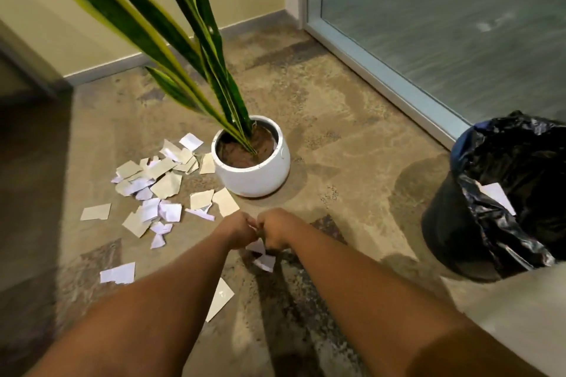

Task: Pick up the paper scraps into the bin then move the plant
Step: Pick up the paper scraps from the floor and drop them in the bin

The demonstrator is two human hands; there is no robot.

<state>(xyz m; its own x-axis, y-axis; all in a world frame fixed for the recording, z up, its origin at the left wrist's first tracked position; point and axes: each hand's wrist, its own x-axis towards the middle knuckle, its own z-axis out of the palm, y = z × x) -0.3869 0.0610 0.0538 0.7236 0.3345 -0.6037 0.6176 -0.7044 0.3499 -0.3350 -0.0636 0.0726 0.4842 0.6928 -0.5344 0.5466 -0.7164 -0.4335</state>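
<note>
Both bare arms reach forward and down over the floor [352,138], and the two hands meet just in front of the white pot [254,174]. The left hand [237,228] and the right hand [274,229] are curled into loose fists, knuckles up, touching or almost touching each other. White paper pokes out below the right hand: one scrap [256,246] sits right under the curled fingers, and another [266,262] hangs or lies just beneath it. The right hand appears to be gripping that paper, though the fingertips are turned away under the hand and the grip itself is hidden. Whether the left hand holds anything cannot be told; its fingers are closed, and nothing shows from them.

Most of the paper scraps [153,184] lie in a loose pile on the floor to the left of the pot, some touching its base, well to the left of both hands. A single piece [118,273] lies apart, beside the left forearm, and another [221,300] is partly covered by that forearm.

The plant [196,49] stands upright in the pot, its long striped leaves running up out of the top edge of the view. The bin [453,223], lined with a black bag [520,156], stands to the right, apart from the hands and cut off by the right edge. One white scrap [497,194] already rests inside against the liner. The bin's bottom cannot be seen.
</note>
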